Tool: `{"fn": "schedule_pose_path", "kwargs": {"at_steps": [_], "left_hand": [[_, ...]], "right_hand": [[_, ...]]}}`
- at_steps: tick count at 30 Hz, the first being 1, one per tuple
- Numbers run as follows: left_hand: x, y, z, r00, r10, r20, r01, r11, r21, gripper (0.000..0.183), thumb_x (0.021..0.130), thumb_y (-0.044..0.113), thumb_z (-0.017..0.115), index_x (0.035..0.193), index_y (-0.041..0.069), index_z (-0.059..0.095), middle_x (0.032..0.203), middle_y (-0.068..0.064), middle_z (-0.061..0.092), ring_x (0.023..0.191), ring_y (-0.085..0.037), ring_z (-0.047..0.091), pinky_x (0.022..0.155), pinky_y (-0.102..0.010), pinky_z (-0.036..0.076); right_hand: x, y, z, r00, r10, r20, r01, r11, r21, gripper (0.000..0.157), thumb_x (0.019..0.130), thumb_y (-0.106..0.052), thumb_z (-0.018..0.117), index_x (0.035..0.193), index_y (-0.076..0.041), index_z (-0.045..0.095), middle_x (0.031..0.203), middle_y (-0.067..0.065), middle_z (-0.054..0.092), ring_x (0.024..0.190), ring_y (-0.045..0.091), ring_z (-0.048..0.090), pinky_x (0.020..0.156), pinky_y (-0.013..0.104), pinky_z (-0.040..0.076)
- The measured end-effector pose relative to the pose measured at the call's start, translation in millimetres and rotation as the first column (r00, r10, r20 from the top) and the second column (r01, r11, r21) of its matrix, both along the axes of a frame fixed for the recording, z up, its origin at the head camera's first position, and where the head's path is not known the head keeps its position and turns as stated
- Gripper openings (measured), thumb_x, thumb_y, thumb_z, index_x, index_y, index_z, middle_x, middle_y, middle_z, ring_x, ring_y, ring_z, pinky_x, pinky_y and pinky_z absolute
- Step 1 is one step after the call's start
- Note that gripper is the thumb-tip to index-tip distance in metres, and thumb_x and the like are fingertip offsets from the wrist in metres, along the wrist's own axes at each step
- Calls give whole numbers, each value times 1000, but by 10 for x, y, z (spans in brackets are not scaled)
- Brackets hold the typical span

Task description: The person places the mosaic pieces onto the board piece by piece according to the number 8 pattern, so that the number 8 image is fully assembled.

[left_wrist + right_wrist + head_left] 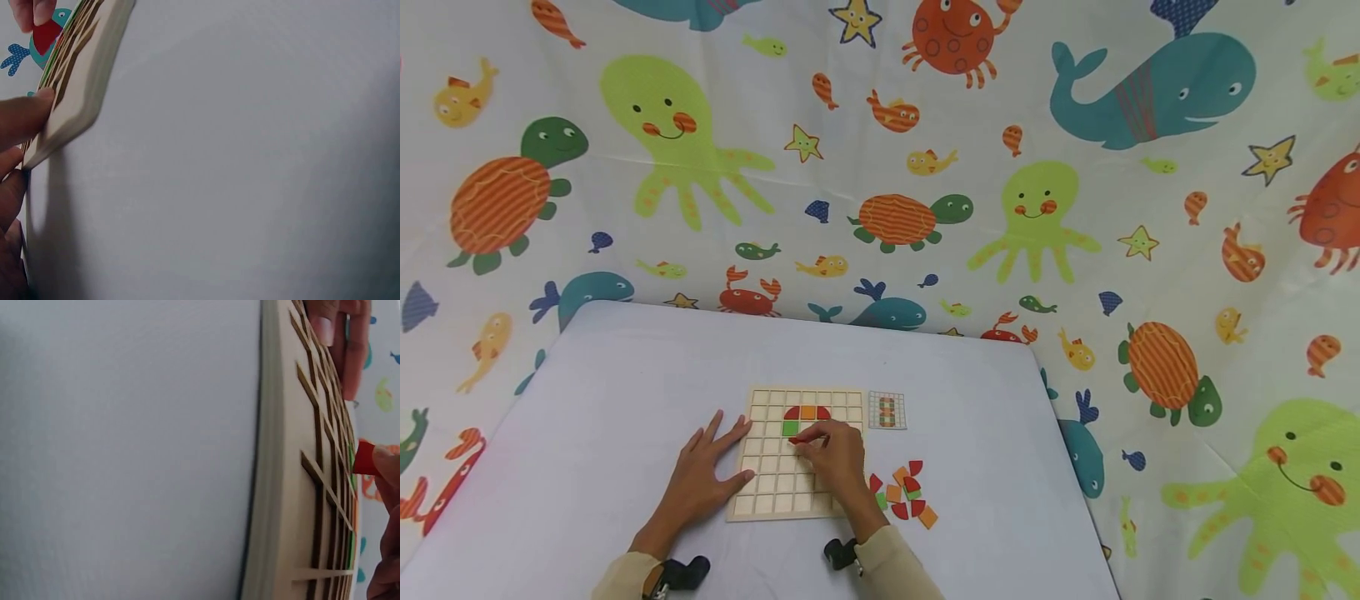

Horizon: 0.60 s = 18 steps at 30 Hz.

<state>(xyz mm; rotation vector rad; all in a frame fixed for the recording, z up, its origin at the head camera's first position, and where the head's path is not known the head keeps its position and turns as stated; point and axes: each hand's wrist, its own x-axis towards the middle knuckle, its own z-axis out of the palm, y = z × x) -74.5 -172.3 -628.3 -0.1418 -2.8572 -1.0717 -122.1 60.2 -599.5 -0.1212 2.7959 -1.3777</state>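
A wooden grid board (763, 505) lies on the white table. Set in its upper cells are an orange square (807, 412) between two red rounded pieces, and a green square (790, 428) below the left red one. My right hand (835, 458) pinches a red piece (364, 459) between thumb and fingertips, close over the cells just under the green square. The same red piece shows at the upper left of the left wrist view. My left hand (700, 475) rests at the board's left edge with fingers spread, its thumb (28, 115) touching the rim.
A small card (887, 410) printed with a coloured grid pattern lies right of the board's upper corner. Several loose red, orange and green pieces (893, 493) are scattered beside the board's lower right. A cloth (880, 275) with sea animals hangs behind the table.
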Motion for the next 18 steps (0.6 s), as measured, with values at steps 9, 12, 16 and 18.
{"fn": "schedule_pose_path", "kwargs": {"at_steps": [9, 12, 16, 18], "left_hand": [[-15, -18, -52, 1000, 0, 2, 0, 1000, -8, 82, 83, 39, 83, 154, 9, 55, 163, -28, 45, 155, -53, 32, 124, -72, 24], [-14, -19, -64, 1000, 0, 0, 0, 1000, -8, 82, 83, 40, 83, 154, 9, 55, 163, -29, 45, 155, -54, 33, 123, -73, 24], [-12, -17, -64, 1000, -1, -13, 1, 1000, -3, 82, 83, 39, 84, 154, 9, 56, 163, -28, 46, 155, -54, 33, 123, -72, 25], [-10, -13, -61, 1000, -1, -19, 1, 1000, -2, 81, 83, 38, 84, 154, 9, 56, 162, -28, 46, 155, -54, 33, 123, -72, 25]], "right_hand": [[6, -119, -126, 989, 128, -76, -121, 988, 93, 8, 85, -23, 91, 83, -27, 85, 88, -16, 74, 72, -6, 56, 59, 14, 44], [15, -122, -130, 987, 142, -78, -134, 986, 96, 8, 84, -25, 92, 84, -27, 84, 87, -16, 74, 66, -7, 51, 56, 14, 43], [8, -120, -125, 989, 128, -72, -121, 988, 91, 8, 85, -25, 91, 87, -28, 83, 87, -16, 75, 68, -7, 52, 56, 14, 42], [8, -118, -117, 989, 129, -65, -123, 988, 97, 8, 85, -25, 91, 86, -28, 83, 87, -16, 75, 70, -6, 54, 56, 15, 42]]}}
